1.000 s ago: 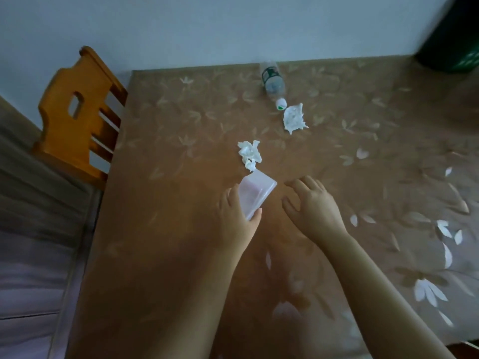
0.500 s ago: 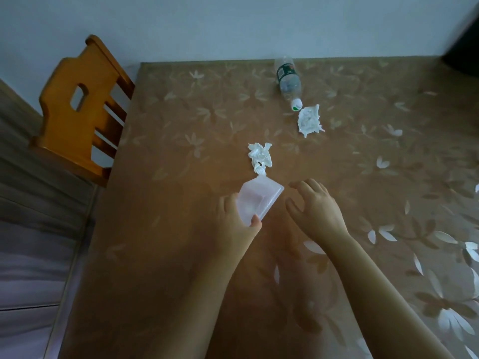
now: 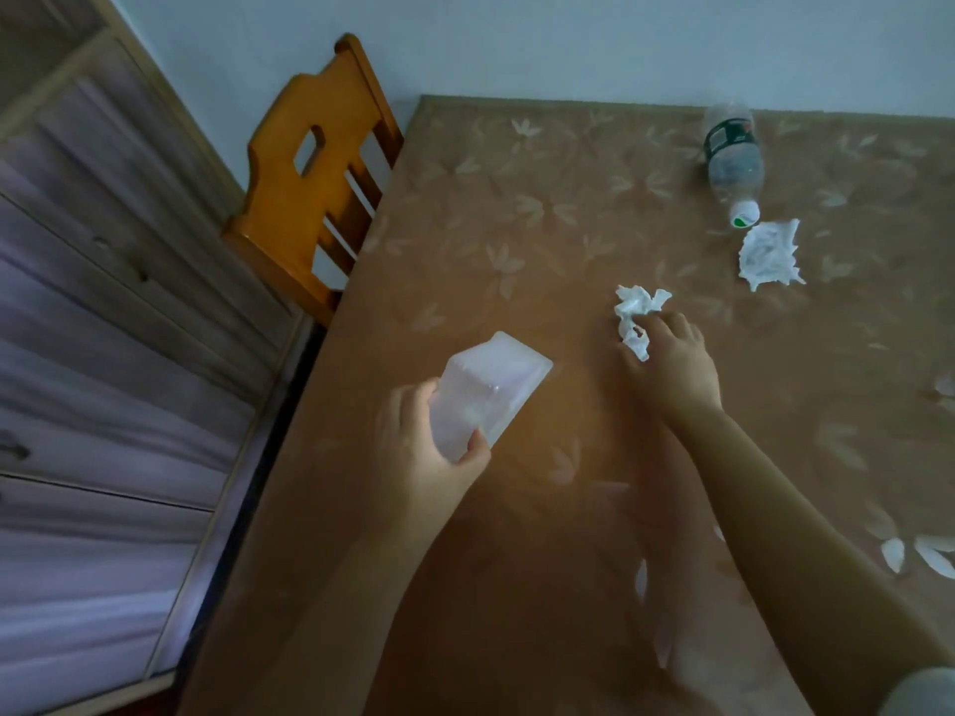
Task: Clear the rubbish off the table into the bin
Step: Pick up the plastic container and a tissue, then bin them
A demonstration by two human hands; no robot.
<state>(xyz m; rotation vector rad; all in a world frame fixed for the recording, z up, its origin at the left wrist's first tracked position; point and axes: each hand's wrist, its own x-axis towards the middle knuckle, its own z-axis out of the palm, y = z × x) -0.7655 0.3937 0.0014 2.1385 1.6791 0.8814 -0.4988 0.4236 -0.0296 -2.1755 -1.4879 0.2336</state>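
My left hand (image 3: 431, 452) grips a clear plastic tub (image 3: 486, 392) and holds it just above the brown flowered table (image 3: 517, 224). To its right, my right hand (image 3: 672, 361) pinches a crumpled white tissue (image 3: 636, 315) that still lies on the table. A second crumpled tissue (image 3: 769, 254) lies further back on the right. Beside it an empty plastic bottle (image 3: 733, 162) with a green label lies on its side, cap towards me. The bin is out of view.
An orange wooden chair (image 3: 310, 183) stands against the table's left edge near the wall. A wooden cabinet with drawers (image 3: 103, 354) runs along the left side. The pale wall (image 3: 568, 43) closes off the table's far edge.
My right hand has reached forward and taken hold of the near tissue. My left hand has lifted the tub to the left. The view has swung left, so the dark bin has left the frame.
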